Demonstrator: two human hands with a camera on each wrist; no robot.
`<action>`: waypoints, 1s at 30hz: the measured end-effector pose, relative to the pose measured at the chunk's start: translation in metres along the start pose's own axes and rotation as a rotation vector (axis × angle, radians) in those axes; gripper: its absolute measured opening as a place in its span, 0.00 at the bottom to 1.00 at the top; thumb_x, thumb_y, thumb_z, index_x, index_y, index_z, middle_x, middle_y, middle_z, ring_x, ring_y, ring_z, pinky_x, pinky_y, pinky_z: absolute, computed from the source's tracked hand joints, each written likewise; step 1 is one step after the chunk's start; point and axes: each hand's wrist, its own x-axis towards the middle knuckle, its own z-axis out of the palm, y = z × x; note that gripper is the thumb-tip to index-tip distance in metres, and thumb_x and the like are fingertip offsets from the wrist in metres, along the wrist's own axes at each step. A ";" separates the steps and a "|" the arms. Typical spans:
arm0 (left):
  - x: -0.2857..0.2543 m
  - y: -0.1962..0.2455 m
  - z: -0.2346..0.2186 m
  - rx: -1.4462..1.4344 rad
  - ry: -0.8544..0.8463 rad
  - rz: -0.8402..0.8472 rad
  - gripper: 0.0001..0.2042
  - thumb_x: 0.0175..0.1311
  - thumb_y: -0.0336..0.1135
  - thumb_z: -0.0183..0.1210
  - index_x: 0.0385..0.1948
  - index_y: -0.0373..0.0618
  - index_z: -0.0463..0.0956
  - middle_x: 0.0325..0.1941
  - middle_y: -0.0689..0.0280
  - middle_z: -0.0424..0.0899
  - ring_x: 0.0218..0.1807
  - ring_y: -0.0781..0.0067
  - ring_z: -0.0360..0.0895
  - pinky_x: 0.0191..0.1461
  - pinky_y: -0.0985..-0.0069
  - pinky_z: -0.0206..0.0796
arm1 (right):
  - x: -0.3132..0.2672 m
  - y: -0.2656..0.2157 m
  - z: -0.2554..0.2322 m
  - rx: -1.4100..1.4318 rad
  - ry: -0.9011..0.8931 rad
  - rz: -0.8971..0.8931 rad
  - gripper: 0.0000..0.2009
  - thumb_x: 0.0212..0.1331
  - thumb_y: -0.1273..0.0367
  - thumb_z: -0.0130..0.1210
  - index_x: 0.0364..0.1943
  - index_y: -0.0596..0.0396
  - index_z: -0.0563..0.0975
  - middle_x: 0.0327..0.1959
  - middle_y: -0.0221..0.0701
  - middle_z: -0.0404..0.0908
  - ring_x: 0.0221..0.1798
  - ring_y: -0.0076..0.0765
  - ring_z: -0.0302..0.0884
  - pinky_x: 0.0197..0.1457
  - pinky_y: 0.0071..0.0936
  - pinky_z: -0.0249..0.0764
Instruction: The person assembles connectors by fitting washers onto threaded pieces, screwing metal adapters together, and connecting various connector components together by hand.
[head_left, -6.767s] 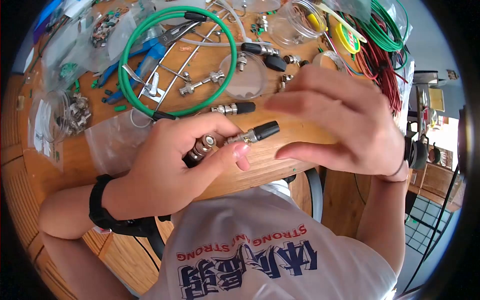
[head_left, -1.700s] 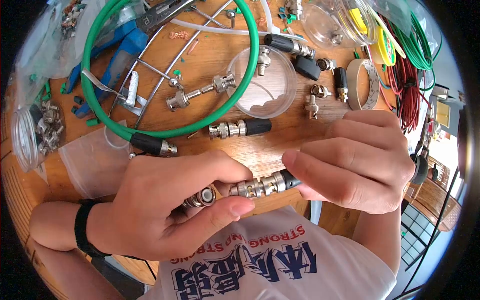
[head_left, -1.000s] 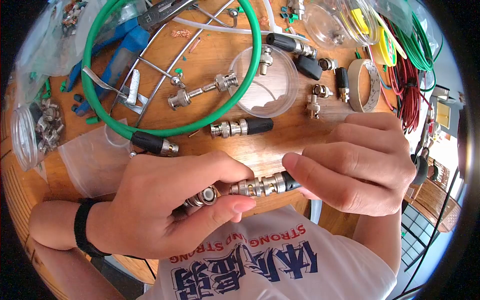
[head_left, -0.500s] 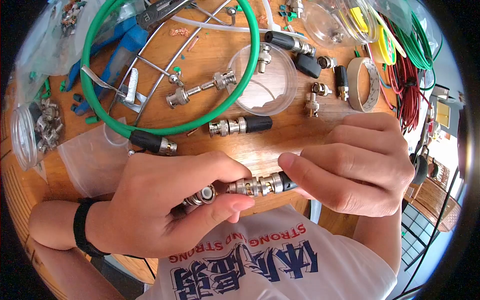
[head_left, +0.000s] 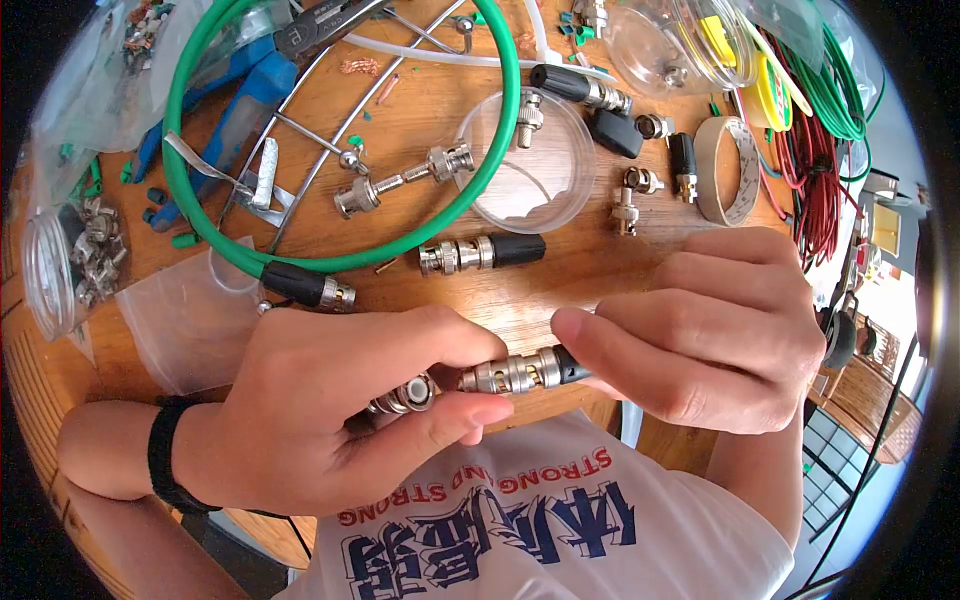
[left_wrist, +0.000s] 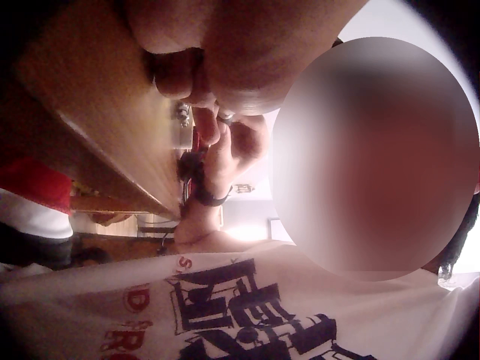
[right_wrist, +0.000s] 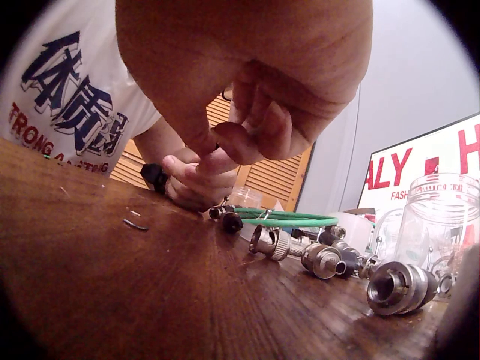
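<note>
Between thumb and forefinger, my left hand (head_left: 320, 400) pinches the metal end of a BNC connector (head_left: 512, 373). A second BNC connector (head_left: 413, 392) is tucked in the same palm, its round open end showing. My right hand (head_left: 715, 335) pinches the black end sleeve (head_left: 571, 364) of the first connector, thumb mostly hidden under the fingers. Both hands are over the near side of the table. In the right wrist view, the right hand (right_wrist: 255, 82) fills the top, its curled fingers meeting the left hand (right_wrist: 199, 180).
A green cable loop (head_left: 505, 130) lies beyond the hands, with another black-ended BNC connector (head_left: 465, 255) just in front of it. A clear round lid (head_left: 570, 205), a tape roll (head_left: 728, 170), blue-handled pliers (head_left: 245, 110) and loose connectors are farther back. Wire bundles (head_left: 815, 190) lie at right.
Several seconds ago the right hand was raised with fingers spread, apart from the connector; it then came to pinch the black sleeve. In the last second its fingertips shifted slightly left.
</note>
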 end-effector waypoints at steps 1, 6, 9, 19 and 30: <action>0.000 0.001 0.000 0.000 0.000 0.000 0.12 0.75 0.39 0.62 0.42 0.36 0.79 0.26 0.64 0.88 0.27 0.76 0.87 0.30 0.79 0.73 | 0.000 0.000 0.000 0.000 0.000 0.000 0.10 0.51 0.65 0.72 0.37 0.52 0.87 0.23 0.22 0.82 0.15 0.19 0.68 0.17 0.18 0.58; 0.000 -0.001 0.003 -0.004 0.035 0.000 0.10 0.70 0.36 0.66 0.41 0.37 0.80 0.26 0.66 0.88 0.26 0.78 0.85 0.29 0.79 0.71 | -0.002 0.001 -0.002 -0.004 -0.059 0.007 0.12 0.60 0.58 0.68 0.36 0.51 0.87 0.21 0.22 0.82 0.15 0.19 0.67 0.17 0.19 0.58; 0.001 0.001 -0.001 0.093 0.014 0.019 0.11 0.68 0.37 0.69 0.40 0.40 0.81 0.26 0.67 0.87 0.23 0.80 0.82 0.27 0.78 0.68 | -0.001 0.001 0.000 -0.008 -0.046 0.027 0.14 0.62 0.56 0.67 0.36 0.52 0.87 0.20 0.22 0.82 0.15 0.19 0.67 0.17 0.19 0.56; 0.002 0.010 -0.008 0.115 -0.042 -0.086 0.13 0.63 0.40 0.72 0.40 0.41 0.83 0.24 0.69 0.84 0.19 0.82 0.74 0.25 0.79 0.63 | -0.003 0.003 0.005 0.025 0.007 -0.018 0.13 0.59 0.58 0.69 0.35 0.53 0.87 0.18 0.22 0.79 0.14 0.18 0.65 0.17 0.19 0.51; 0.005 0.008 -0.003 0.106 -0.024 0.009 0.12 0.62 0.35 0.72 0.43 0.39 0.85 0.26 0.65 0.86 0.22 0.78 0.79 0.27 0.78 0.66 | -0.006 0.000 -0.004 0.048 -0.024 -0.056 0.16 0.63 0.51 0.67 0.40 0.49 0.87 0.18 0.19 0.75 0.14 0.18 0.62 0.19 0.20 0.53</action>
